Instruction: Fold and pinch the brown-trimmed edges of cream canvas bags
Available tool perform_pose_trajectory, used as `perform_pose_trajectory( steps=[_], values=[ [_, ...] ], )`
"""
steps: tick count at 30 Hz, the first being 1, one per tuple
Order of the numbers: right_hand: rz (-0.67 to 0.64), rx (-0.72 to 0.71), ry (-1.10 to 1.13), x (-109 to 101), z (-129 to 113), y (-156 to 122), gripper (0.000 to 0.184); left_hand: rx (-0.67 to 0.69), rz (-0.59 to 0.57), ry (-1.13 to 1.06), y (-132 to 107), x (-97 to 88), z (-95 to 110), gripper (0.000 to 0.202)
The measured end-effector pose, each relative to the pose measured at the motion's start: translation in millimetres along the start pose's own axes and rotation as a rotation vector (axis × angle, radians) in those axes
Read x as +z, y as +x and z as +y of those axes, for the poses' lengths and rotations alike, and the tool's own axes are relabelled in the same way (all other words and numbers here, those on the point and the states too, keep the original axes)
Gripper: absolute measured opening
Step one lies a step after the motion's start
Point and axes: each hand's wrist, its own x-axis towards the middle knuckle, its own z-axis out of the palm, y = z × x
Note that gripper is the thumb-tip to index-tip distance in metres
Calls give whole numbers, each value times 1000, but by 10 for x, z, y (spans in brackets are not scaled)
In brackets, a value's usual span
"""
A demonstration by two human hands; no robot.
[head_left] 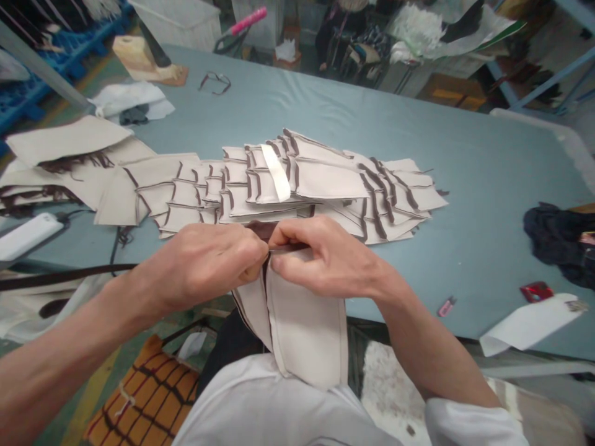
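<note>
Both my hands meet over the near edge of a blue-grey table. My left hand and my right hand are closed in pinches on the top edge of beige fabric pieces with dark trim, which hang down toward my lap. Just beyond my hands lies a fanned stack of similar beige trimmed pieces, with a white strip laid across it.
More beige pieces lie at the left. A dark cloth, a red object, a small pink object and white paper sit at the right. Eyeglasses lie far back. A dark strap runs at the left.
</note>
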Motion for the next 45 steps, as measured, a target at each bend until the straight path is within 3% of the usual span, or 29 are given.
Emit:
perform_pose_trajectory(
  steps=[3,6,9,11,13,16,19,24,30,36,41,45],
  values=[
    [-84,112,252,-38,22,28,17,24,31,-66,-37,35,-60,20],
    [-114,219,451,-27,71,57,20,-9,49,-149,-55,36,-91,26],
    [-130,294,545,23,125,91,18,2,42,-132,-66,48,-102,31],
    [-128,264,561,52,147,109,15,29,45,-104,-58,69,-79,27],
    [-103,206,541,66,151,110,11,6,98,-99,-32,86,-24,23],
    [-26,121,435,60,122,75,5,-218,179,-128,31,64,84,22],
    [53,25,266,49,86,28,5,-390,115,-267,92,-25,134,21],
    [141,-58,45,69,91,-1,9,-443,-42,-484,136,-142,62,13],
    [156,-80,-32,107,152,16,15,-314,-90,-378,103,-59,14,25],
    [143,-81,127,193,291,96,9,-183,69,-43,16,199,-73,23],
    [117,-87,518,300,373,196,5,-306,213,-239,22,433,-179,35],
    [92,-117,443,206,303,205,5,-307,297,-359,26,469,-194,48]
  ],
)
